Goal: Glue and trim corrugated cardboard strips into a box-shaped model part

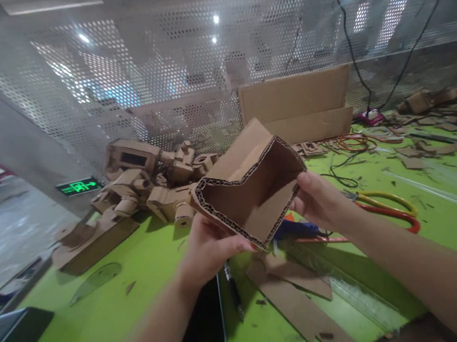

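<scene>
Between my two hands I hold a folded cardboard piece (pixel 252 184) above the table, its open end with corrugated edges turned toward me. It is hollow, and its upper side dips inward in a V. My left hand (pixel 211 243) grips the lower left side, thumb along the bottom edge. At the right corner my right hand (pixel 313 198) pinches the wall with its thumb. Below the piece lie a blue glue gun (pixel 296 228), partly hidden, a black pen (pixel 233 291), a phone (pixel 202 334) and flat cardboard strips (pixel 292 299).
Built cardboard parts (pixel 131 186) are heaped at the back left of the green table (pixel 117 316). Pliers with red and yellow handles (pixel 386 207) lie right, near a clear ruler (pixel 355 289). A large cardboard sheet (pixel 296 102) leans on the perforated metal screen (pixel 174 46).
</scene>
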The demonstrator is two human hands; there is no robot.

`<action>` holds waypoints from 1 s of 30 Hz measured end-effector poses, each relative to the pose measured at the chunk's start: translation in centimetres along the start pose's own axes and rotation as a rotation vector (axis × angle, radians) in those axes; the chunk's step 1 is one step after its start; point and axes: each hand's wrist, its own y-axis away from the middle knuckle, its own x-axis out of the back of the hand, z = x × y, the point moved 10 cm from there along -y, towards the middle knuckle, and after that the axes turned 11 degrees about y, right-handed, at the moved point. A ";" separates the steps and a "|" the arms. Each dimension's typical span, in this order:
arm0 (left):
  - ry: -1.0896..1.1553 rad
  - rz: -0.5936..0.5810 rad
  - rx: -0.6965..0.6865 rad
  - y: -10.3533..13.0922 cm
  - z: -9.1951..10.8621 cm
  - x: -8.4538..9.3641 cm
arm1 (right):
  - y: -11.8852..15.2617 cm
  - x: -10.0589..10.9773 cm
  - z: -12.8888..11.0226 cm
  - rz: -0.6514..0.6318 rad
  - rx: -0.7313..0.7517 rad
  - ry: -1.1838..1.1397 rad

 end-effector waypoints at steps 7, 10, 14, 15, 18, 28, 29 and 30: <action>-0.015 -0.028 -0.064 0.0 1.3 -0.6 | 0.2 -0.3 -0.1 -0.095 0.002 -0.020; -0.061 -0.026 -0.089 0.0 1.7 -0.3 | 0.4 -0.5 0.2 -0.132 -0.005 -0.015; -0.113 -0.044 -0.074 0.2 1.0 0.4 | 0.7 -0.9 1.1 -0.194 -0.004 0.000; -0.120 -0.044 -0.073 0.3 0.8 0.6 | 0.8 -1.0 1.2 -0.207 -0.003 -0.005; -0.133 -0.051 -0.061 0.5 0.4 1.0 | 0.8 -1.2 1.4 -0.220 0.004 -0.018; -0.203 0.002 -0.041 0.5 0.6 1.4 | 0.8 -1.7 0.4 -0.202 0.035 -0.042; -0.197 -0.005 -0.025 0.5 0.4 1.3 | 0.8 -1.8 0.4 -0.203 0.035 -0.039; -0.192 -0.012 -0.004 0.4 0.2 1.2 | 0.8 -1.8 0.3 -0.208 0.035 -0.033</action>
